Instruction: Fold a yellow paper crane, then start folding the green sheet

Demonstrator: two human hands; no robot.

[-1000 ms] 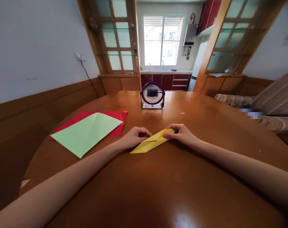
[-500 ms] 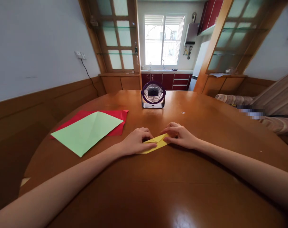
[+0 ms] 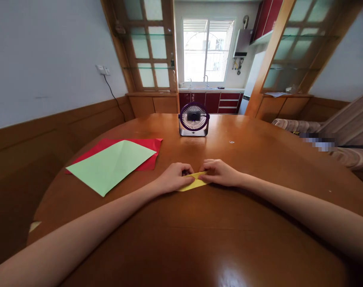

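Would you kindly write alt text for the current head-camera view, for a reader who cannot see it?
Left hand and right hand hold a folded yellow paper at a brown table. A green sheet overlaps a red sheet at left; a small fan stands beyond.

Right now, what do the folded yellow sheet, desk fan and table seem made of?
Folded yellow sheet: matte paper, by its straight creases. Desk fan: probably plastic, smooth and dark purple; its glossy stand could be metal. Table: likely varnished wood, brown with glare.
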